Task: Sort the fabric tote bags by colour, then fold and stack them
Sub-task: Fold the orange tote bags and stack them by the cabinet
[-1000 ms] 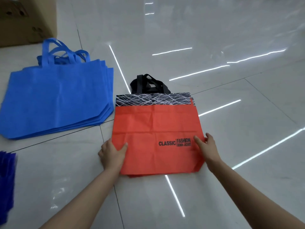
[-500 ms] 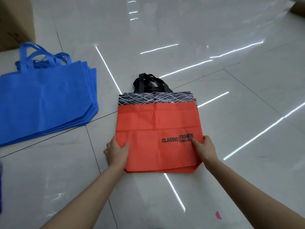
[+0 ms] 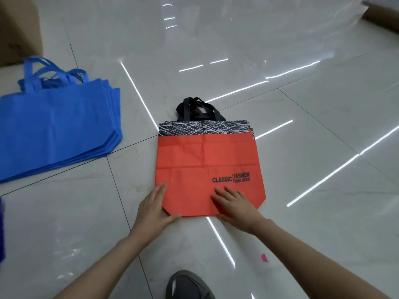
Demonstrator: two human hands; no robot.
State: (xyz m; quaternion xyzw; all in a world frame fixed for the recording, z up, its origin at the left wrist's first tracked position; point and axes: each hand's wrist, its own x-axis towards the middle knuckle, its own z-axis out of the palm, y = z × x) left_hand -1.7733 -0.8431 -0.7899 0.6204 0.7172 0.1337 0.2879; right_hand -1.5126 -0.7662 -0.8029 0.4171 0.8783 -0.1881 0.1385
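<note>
— So, where is the red tote bag (image 3: 205,165)?
— Flat on the tiled floor (image 3: 302,180) just ahead of me. Its black handles (image 3: 195,108) point away from me, and a black band with white scribbled lines (image 3: 203,129) runs across its top. It is printed "CLASSIC FASHION".
— And your hands?
— Neither grips anything. My left hand (image 3: 154,209) lies with straight fingers along the bag's near left corner, thumb stretched along its bottom edge. My right hand (image 3: 235,205) rests palm-down on the near part of the bag, fingers straight and slightly spread, just below the lettering.
— What else lies around?
— A stack of blue tote bags (image 3: 58,126) sits well apart to the left, handles away from me, near a cardboard box (image 3: 19,29) at the far left. Darker blue fabric (image 3: 1,229) shows at the left edge of view. A pink scrap (image 3: 264,257) lies on the floor beside my right forearm, and my dark shoe (image 3: 187,285) is nearest me.
</note>
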